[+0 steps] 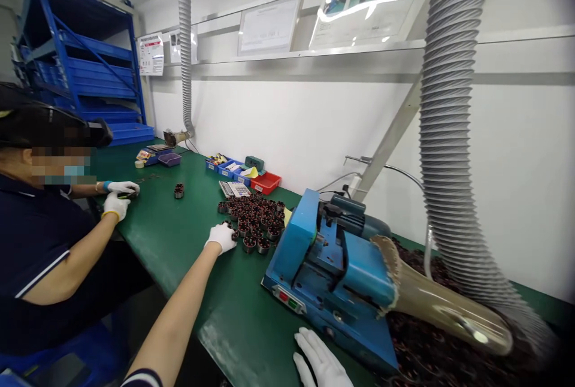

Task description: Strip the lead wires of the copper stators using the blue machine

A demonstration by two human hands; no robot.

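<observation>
Closely clustered round parts (255, 219) touch the outstretched left hand (221, 237).

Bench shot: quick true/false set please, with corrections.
1. The left hand is at the edge of the cluster of parts. True.
2. The right hand is clenched into a fist. False: the right hand is open, fingers extended, in front of the blue machine.
3. The red tray stands at the right end of the row of blue bins. True.
4. The co-worker's hands are bare. False: the co-worker's hands wear white gloves.
5. A dark part stands apart from the cluster. True.
</observation>
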